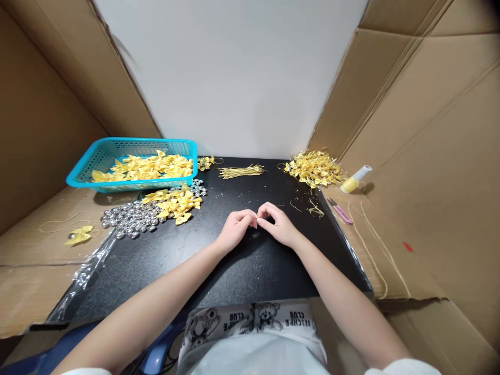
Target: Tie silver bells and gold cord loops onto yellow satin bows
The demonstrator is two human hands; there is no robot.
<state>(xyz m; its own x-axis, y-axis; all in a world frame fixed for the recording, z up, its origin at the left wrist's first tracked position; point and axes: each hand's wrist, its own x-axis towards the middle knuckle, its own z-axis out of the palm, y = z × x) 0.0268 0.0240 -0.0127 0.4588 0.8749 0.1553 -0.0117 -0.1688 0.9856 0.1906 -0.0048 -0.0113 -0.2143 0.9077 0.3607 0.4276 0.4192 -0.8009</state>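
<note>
My left hand (235,228) and my right hand (278,224) meet fingertip to fingertip over the middle of the black table (219,260). Both hands are pinched closed on something too small to make out. A heap of yellow ribbon bows (174,202) lies to the left of my hands, partly over a pile of small silver beads (135,217). A bundle of thin gold wires (241,171) lies at the far edge. Another heap of yellow finished pieces (314,167) sits at the back right.
A turquoise basket (97,156) full of yellow bows stands at the back left. A spool of yellow thread (354,180) and pink snips (340,211) lie on the cardboard at right. One loose bow (79,235) lies at left. Cardboard walls enclose both sides.
</note>
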